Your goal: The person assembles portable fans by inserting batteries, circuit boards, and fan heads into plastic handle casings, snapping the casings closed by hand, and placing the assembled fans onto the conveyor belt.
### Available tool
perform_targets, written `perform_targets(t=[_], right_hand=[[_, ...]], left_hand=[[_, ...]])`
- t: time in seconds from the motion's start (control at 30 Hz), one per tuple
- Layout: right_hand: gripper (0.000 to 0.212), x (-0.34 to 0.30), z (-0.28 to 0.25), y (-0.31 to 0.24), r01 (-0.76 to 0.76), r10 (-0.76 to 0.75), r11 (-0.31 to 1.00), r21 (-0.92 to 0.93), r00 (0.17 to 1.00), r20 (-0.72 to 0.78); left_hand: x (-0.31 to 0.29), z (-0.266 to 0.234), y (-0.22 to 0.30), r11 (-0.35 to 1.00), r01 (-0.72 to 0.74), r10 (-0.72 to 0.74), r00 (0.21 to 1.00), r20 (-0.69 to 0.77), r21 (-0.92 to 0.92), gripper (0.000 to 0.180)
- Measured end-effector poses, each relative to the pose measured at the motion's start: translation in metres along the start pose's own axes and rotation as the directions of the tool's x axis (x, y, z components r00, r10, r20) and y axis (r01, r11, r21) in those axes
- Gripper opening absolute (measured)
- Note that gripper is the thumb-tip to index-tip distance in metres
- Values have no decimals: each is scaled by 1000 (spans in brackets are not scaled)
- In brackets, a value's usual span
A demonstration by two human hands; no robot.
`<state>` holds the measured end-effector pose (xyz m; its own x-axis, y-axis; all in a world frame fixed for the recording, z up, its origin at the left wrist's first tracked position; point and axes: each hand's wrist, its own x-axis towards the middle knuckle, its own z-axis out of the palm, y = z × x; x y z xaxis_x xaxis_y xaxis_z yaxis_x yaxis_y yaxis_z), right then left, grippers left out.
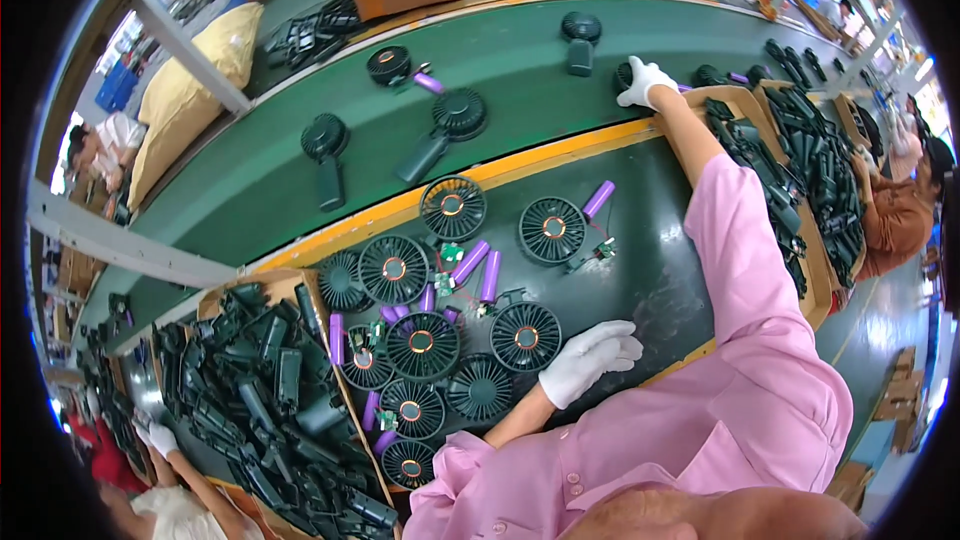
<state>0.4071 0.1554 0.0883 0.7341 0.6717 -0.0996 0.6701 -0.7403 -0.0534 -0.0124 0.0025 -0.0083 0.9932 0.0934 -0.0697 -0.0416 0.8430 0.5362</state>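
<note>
My right hand point(648, 83), in a white glove, reaches far across to the green conveyor belt. Its fingers close around the edge of a dark round fan head point(622, 77), partly hidden by the glove. Close to my body, my left hand point(590, 364), also gloved, lies on the dark work table with fingers stretched out and nothing in them. Beside it sits a round fan head point(525, 336) with a copper-coloured centre. Several more fan heads point(422, 345) crowd the table to the left, with purple battery cells point(490, 276) and small green circuit boards point(453, 252) wired among them.
A carton of dark plastic housings point(285, 360) stands at the left; more cartons of dark parts point(815, 170) are at the right. Handheld fans point(459, 115) lie on the belt point(520, 70). A yellow edge strip point(560, 168) separates belt and table. Co-workers sit on both sides.
</note>
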Motion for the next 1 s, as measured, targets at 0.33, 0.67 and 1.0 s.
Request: perform_targets(t=[0.33, 0.67, 1.0], right_hand=[[88, -158, -70, -97, 381, -502, 306, 872, 843, -193], [97, -292, -23, -236, 860, -906, 135, 492, 309, -291], [50, -51, 2, -272, 697, -650, 715, 52, 690, -319]], left_hand=[[-1, -8, -3, 999, -33, 33, 999, 29, -28, 40], [2, -2, -3, 999, -29, 30, 999, 16, -21, 37], [4, -7, -6, 999, 20, -18, 999, 31, -50, 41]])
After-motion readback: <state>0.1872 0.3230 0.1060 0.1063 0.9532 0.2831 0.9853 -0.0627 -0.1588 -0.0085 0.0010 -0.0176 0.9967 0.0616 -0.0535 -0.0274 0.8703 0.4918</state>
